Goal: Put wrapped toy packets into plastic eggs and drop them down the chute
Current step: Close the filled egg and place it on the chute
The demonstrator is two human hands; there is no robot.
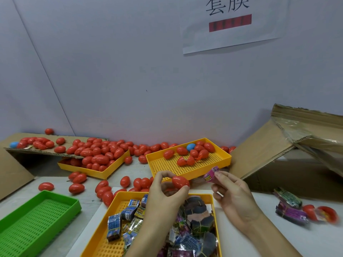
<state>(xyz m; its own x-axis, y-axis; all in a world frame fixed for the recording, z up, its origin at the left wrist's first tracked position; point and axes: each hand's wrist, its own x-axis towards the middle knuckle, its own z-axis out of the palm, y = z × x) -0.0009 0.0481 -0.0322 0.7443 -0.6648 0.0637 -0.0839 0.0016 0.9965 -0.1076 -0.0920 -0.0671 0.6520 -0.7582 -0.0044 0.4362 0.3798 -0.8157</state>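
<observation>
Red plastic egg (180, 181) sits pinched in the left hand (168, 190), thumb and fingertips curled round it, above the far edge of the near yellow tray (113, 206). Right hand (232, 191) pinches a pink wrapped packet (211, 174) between thumb and forefinger, just right of the egg, not touching it. Whether the egg is closed or split I can't tell; the fingers cover its underside. Near tray holds a jumble of wrapped packets (128, 213), its near end cut off by the frame and partly hidden under the forearms. Far yellow tray (187, 166) carries a few red eggs and one blue. Far left, a heap of red eggs (96, 153) spills over cardboard. Green tray (37, 219) near left, also cut off
</observation>
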